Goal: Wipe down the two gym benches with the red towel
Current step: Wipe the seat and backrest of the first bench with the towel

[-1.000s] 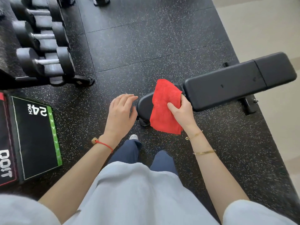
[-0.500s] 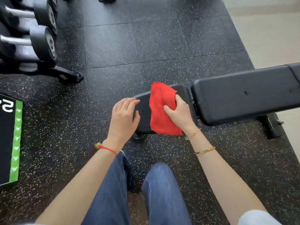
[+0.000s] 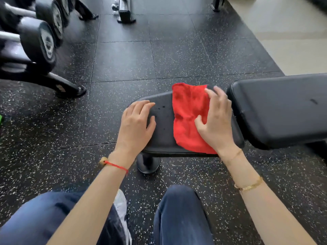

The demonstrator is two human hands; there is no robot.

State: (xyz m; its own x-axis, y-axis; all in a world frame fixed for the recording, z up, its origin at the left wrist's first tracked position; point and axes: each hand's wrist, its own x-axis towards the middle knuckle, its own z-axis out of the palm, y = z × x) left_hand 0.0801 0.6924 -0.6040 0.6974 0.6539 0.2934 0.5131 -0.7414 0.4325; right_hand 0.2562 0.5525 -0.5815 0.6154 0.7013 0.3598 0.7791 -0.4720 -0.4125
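1. Floor [image 3: 123, 59]: black speckled rubber tiles; dumbbell rack [image 3: 35, 50] at far left.
2. Bench: backrest pad [image 3: 283, 110] at right, seat pad surface [image 3: 162, 121] left of it.
3. Red towel [image 3: 189, 117]: flat on surface's right half, near edge overhanging.
4. Right hand [image 3: 215, 121]: fingers spread, pressing towel.
5. Left hand [image 3: 136, 124]: flat on surface's left end, holding nothing.

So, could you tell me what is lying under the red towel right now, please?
The red towel lies on the bench's black seat pad, with the right hand pressing on top. The pad surface beneath the cloth is covered, so its condition cannot be seen.
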